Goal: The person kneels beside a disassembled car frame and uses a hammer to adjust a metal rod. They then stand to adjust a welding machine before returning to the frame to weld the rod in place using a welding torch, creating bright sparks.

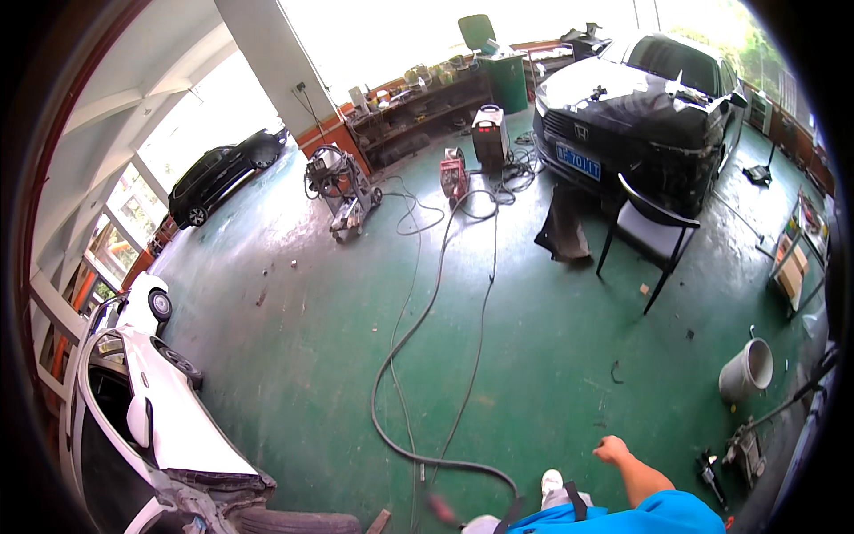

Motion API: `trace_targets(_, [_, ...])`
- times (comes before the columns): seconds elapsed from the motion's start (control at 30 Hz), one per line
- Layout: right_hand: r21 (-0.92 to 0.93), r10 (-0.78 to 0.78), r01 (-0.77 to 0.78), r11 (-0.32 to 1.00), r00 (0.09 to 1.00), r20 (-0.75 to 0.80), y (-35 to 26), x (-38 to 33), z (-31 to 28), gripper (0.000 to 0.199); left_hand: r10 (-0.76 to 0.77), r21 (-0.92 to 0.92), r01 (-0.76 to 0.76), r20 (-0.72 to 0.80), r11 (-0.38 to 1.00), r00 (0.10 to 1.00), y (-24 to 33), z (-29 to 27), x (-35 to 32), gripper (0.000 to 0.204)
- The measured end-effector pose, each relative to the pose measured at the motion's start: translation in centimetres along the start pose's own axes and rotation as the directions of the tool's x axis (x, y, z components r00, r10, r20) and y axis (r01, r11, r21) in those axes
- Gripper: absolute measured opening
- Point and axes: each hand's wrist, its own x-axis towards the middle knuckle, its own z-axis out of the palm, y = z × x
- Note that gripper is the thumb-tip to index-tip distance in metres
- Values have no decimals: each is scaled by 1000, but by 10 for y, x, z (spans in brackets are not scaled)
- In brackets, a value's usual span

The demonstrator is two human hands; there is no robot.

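Observation:
Only my right hand [612, 448] shows, at the bottom right above a blue sleeve. Its fingers are curled and nothing is in it. It hangs over the green floor [302, 356], near my white shoe [551, 483] and the end of a thick grey hose [418, 338] that snakes across the floor. My left hand is out of the picture.
A black car [640, 98] stands at the far right with a black chair [654, 236] before it. A damaged white car [151, 418] is at the lower left. Welding machines [489, 133] and a cart [342, 187] stand by the workbench. A white bucket [747, 369] lies at the right.

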Motion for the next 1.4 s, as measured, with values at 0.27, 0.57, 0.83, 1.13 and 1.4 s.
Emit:
trace_targets(0.27, [34, -249, 249, 968, 968, 14, -211, 138, -90, 38, 170, 80, -168, -14, 983, 985, 164, 17, 96, 27])
trace_targets(0.57, [202, -8, -6, 979, 997, 70, -265, 250, -183, 34, 8, -213, -2, 24, 977, 1000, 487, -7, 271, 27])
trace_targets(0.83, [474, 253, -219, 853, 968, -8, -308, 369, -269, 13, 316, -113, -325, -88, 939, 945, 827, -30, 376, 40])
trace_targets(1.13, [3, 113, -113, 994, 993, 40, -454, 636, -413, 35, -179, -105, 169, -104, 980, 978, 860, 44, 406, 23])
trace_targets(1.4, [97, -467, 489, 867, 865, -186, -759, 819, -622, 26, -305, -188, 308, 44, 933, 951, 935, 150, 399, 25])
